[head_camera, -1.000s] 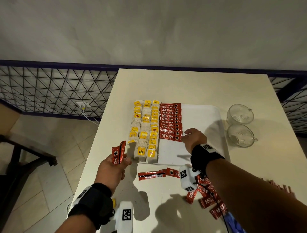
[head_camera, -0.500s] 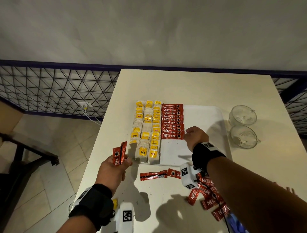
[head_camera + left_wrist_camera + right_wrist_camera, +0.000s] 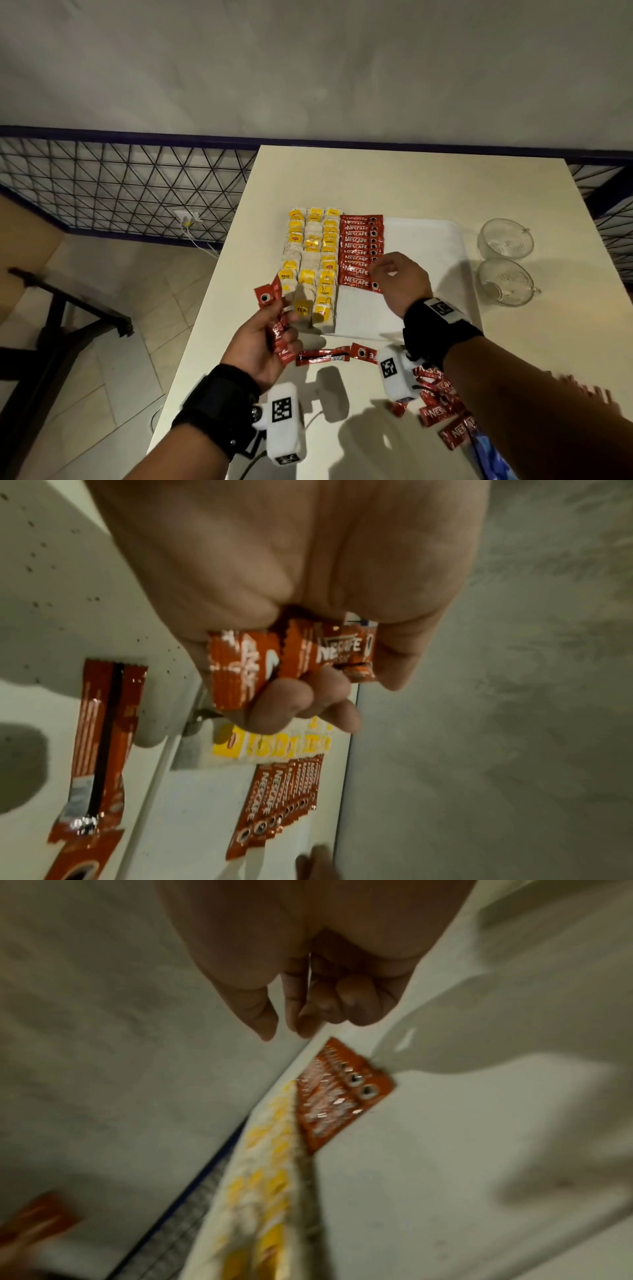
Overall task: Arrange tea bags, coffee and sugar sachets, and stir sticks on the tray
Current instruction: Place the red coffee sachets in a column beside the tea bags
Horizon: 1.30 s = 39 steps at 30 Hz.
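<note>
Left hand [image 3: 263, 346] w/ sachets [image 3: 274, 318] nearer tray [image 3: 424, 240].

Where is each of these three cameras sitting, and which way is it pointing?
Head: worn on the head, looking forward and down at the table; both forearms, left hand and right hand show.
Left wrist: looks along the left hand gripping coffee sachets.
Right wrist: looks along the right hand, blurred, empty.
All three share the coffee row on the tray.

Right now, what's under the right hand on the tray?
The right hand hovers over the white tray, beside the stacked coffee sachets' right ends. Whatever the palm covers cannot be seen.
</note>
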Each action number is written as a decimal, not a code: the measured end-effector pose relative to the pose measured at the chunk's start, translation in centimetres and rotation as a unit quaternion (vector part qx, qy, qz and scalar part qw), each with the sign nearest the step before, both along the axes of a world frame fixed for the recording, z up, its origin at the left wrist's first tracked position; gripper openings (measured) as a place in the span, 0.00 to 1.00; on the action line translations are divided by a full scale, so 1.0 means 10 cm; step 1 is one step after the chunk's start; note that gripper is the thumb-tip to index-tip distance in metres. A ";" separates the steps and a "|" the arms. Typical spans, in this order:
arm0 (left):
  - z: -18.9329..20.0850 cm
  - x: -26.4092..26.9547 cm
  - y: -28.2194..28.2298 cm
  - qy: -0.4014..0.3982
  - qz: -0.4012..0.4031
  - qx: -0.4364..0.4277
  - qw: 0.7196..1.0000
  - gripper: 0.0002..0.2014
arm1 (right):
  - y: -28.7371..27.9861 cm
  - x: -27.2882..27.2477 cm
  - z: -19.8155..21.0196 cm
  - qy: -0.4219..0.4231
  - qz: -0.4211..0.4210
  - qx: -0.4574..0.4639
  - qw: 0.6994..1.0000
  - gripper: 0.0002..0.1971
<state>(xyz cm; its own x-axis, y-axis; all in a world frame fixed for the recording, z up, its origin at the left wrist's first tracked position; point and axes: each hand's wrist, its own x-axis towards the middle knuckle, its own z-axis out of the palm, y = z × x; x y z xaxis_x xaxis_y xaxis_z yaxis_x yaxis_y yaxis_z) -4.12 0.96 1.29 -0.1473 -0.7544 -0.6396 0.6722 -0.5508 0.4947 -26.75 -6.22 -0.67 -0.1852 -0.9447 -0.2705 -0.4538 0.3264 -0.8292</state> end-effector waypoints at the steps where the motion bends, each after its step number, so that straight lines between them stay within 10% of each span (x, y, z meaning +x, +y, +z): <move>1: 0.03 -0.04 0.01 0.013 -0.008 -0.011 1.000 0.09 | 0.04 0.10 0.11 -0.019 0.044 -0.009 0.999 0.05; 6: 0.10 -0.20 0.04 -0.089 -0.113 -0.075 0.987 0.08 | 0.20 0.47 0.36 -0.102 0.225 0.009 0.969 0.09; 24: 0.26 -0.18 -0.02 -0.279 -0.043 -0.146 0.948 0.05 | 0.32 0.24 0.46 -0.372 0.040 0.039 0.926 0.05; 32: 0.30 -0.19 -0.05 -0.282 -0.052 -0.122 0.950 0.07 | 0.31 0.32 0.66 -0.146 0.135 -0.019 0.980 0.05; 35: 0.32 -0.19 -0.07 -0.308 -0.064 -0.099 0.944 0.08 | 0.30 0.34 0.74 0.019 0.245 -0.071 0.967 0.16; 39: 0.38 -0.19 -0.10 -0.221 -0.069 -0.049 0.972 0.04 | 0.39 0.32 0.55 0.010 0.307 -0.038 0.951 0.14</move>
